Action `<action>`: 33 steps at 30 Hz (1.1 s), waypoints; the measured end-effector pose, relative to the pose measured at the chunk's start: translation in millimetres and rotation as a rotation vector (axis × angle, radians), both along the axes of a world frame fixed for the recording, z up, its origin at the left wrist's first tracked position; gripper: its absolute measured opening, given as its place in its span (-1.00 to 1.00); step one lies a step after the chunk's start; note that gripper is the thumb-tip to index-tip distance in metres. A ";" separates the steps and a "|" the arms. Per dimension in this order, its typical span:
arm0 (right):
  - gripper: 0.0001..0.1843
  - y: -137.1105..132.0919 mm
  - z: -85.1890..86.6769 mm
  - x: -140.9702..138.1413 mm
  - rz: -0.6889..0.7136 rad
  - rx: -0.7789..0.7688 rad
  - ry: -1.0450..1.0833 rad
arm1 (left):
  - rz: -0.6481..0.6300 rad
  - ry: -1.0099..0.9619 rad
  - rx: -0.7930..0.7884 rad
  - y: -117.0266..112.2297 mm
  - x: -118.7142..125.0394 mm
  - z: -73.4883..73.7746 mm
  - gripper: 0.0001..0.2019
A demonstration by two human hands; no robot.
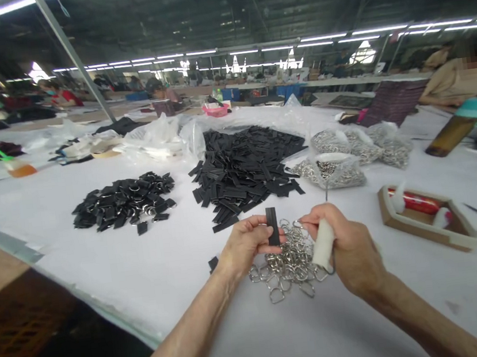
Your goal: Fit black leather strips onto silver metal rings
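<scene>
My left hand (250, 241) pinches a short black strip (272, 226) upright between thumb and fingers. My right hand (351, 246) closes thumb and forefinger on a silver D-ring (298, 224). The same hand also carries a tool with a pale cylindrical handle (323, 242); a thin dark rod shows above the hand, and I cannot make out the tool's kind. Below both hands lies a loose pile of metal D-rings (290, 265). Beyond them is a large heap of black strips (245, 166). To the left sits a smaller heap of black pieces fitted with rings (123, 201).
Clear bags of metal rings (329, 173) stand at the right. Nearer is a cardboard tray (427, 231) holding a red cylinder (415, 200). A bottle with a turquoise lid (454, 129) leans behind it. One co-worker (465, 81) sits far right. The table edge (107, 316) runs front left.
</scene>
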State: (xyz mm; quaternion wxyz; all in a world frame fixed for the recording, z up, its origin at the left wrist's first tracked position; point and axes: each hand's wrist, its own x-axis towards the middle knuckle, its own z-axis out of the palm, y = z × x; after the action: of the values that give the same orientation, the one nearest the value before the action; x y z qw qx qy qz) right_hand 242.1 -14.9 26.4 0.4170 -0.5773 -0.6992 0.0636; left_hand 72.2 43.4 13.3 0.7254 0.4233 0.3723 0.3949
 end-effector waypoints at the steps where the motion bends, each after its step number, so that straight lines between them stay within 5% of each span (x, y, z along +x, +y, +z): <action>1: -0.94 2.1 1.3 2.7 -0.037 -0.030 0.024 | -0.025 0.010 0.011 -1.0 1.1 0.3 -0.86; 16: -0.94 10.2 -7.9 2.2 -0.039 -0.105 0.034 | -0.268 0.218 0.102 -12.9 11.3 3.1 -0.84; 26: -0.83 14.0 -19.4 0.9 0.246 0.279 -0.414 | -0.230 0.231 0.142 -15.0 11.4 0.2 -0.65; 30: -0.75 15.4 -14.0 1.6 0.262 0.502 -0.641 | -0.239 0.173 0.159 -14.4 8.6 1.7 -0.47; 33: -0.72 14.6 -11.7 1.6 0.254 0.521 -0.656 | -0.252 0.121 0.148 -13.2 6.2 1.0 -0.43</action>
State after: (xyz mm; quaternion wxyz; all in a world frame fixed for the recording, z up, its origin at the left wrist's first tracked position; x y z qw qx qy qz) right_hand 243.6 -0.3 14.7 0.2936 -0.3516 -0.8528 -0.2508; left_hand 78.4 30.2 14.3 0.7123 0.5419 0.3293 0.3009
